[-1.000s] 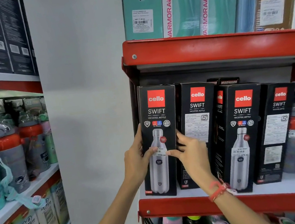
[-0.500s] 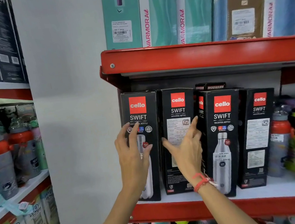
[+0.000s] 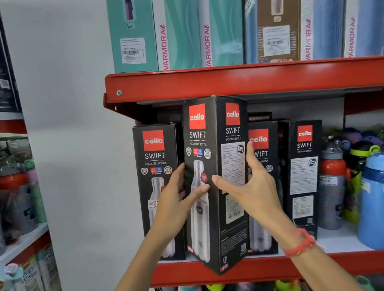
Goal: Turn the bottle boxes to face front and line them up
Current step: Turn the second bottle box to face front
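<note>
Head view: red shelf (image 3: 238,82) carries four boxes. Held box (image 3: 217,191), pinched between left hand (image 3: 177,204) and right hand (image 3: 248,186) fingers, sits corner-on, half turned. Left of the fingers, one box (image 3: 155,165) faces front; rightmost box (image 3: 307,173) likely remains.

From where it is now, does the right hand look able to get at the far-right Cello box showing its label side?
Probably yes. The right hand is on the pulled-out Cello box; the far-right Cello box stands just beyond, its face unobstructed. The hand would first have to let go.
</note>
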Tool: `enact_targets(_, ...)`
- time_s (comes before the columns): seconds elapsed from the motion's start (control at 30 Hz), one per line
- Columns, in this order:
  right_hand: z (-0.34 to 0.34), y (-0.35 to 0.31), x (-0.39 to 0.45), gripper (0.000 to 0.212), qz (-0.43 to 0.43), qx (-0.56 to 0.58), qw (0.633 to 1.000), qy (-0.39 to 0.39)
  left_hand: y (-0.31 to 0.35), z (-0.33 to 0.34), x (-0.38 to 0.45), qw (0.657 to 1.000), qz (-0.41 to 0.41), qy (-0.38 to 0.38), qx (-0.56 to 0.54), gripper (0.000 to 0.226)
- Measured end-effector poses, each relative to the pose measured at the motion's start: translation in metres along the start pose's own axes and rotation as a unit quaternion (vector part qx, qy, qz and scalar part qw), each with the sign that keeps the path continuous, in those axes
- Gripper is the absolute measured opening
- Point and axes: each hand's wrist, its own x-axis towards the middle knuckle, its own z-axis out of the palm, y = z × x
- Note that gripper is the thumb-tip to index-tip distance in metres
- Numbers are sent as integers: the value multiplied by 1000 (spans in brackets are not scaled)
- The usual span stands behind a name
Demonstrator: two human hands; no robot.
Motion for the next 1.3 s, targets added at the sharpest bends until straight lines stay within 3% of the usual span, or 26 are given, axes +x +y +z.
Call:
enact_targets(0.13, -16, 1, -2, 108, -13, 65, 995, -78, 11, -6, -2, 998, -31, -53, -11, 43)
enact_targets(0.4, -26, -10, 21, 101, -17, 37, 979, -198, 2, 7, -5, 996, 14, 69, 52, 63)
enact_targets(0.53, -18, -9, 33, 85, -25, -18, 989, -148, -6, 21, 3, 992, 26, 94, 83, 70)
enact_targets(0.67, 3, 8, 35, 88, -42, -68, 992, -95, -22, 33, 11, 989, -7, 103, 109, 73)
enact_targets(0.8, 16, 21, 30, 85, -7, -69, 994, -78, -34, 41, 9, 985, -27, 109, 135, 75)
enact_targets(1.1, 21, 33, 35, 84, -14, -111, 992, -53, -44, 45, 19, 975, -51, 115, 186, 76)
enact_targets(1.23, 2, 28, 26, 56, -45, -107, 993, -35, -47, 47, 15, 969, -27, 126, 209, 82)
enact_targets(1.3, -16, 26, 24, 34, -83, -70, 994, 28, -44, 50, 13, 961, -9, 139, 237, 81)
